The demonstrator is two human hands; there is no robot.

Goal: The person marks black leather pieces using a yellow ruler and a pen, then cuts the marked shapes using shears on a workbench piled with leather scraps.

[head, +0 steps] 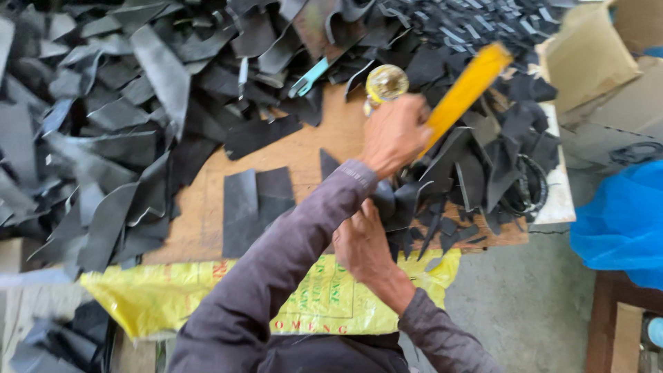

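My left hand (394, 135) reaches across the wooden board (311, 148) and grips a flat yellow bar (469, 86), which slants up to the right and is blurred. Just beyond its knuckles stands a clear round glass object (385, 83). My right hand (362, 245) is lower, close to my body, under the left forearm. Its fingers curl on a black scrap (390, 204) at the edge of the scrap pile. Two flat dark rectangular pieces (252, 207) lie on the board to the left of both hands.
Heaps of black cut-off strips (103, 138) cover the left and back of the board. A teal tool (309, 77) lies among them. A yellow printed sack (311, 297) hangs over the near edge. Cardboard boxes (594, 55) and a blue plastic bag (625, 221) stand at the right.
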